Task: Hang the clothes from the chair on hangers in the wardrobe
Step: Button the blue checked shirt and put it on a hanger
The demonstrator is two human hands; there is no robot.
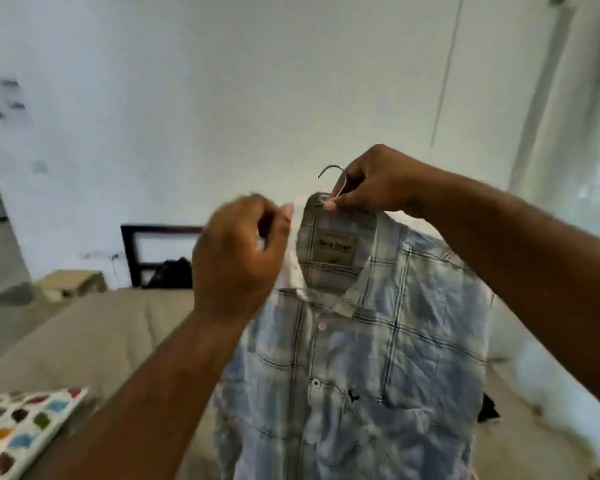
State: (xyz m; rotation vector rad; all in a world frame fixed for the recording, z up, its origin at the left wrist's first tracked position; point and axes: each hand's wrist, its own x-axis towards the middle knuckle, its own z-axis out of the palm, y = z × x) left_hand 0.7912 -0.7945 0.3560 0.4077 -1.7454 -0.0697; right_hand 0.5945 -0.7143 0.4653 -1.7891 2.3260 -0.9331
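Note:
A light blue plaid shirt (371, 358) hangs in front of me on a hanger whose metal hook (333, 173) sticks up above the collar. My right hand (374, 181) pinches the base of the hook together with the back of the collar and holds the shirt up. My left hand (239, 251) is at the left side of the collar, fingers curled round its white edge. A brand label shows inside the neck. The hanger's arms are hidden inside the shirt. A dark chair (156, 254) with dark clothing on it stands at the far wall.
A bed with a tan cover (94, 334) stretches below the shirt. A pillow with coloured patches (21, 427) lies at the lower left. A small beige box (73, 282) sits near the chair. A window with a pale curtain (568, 133) is on the right.

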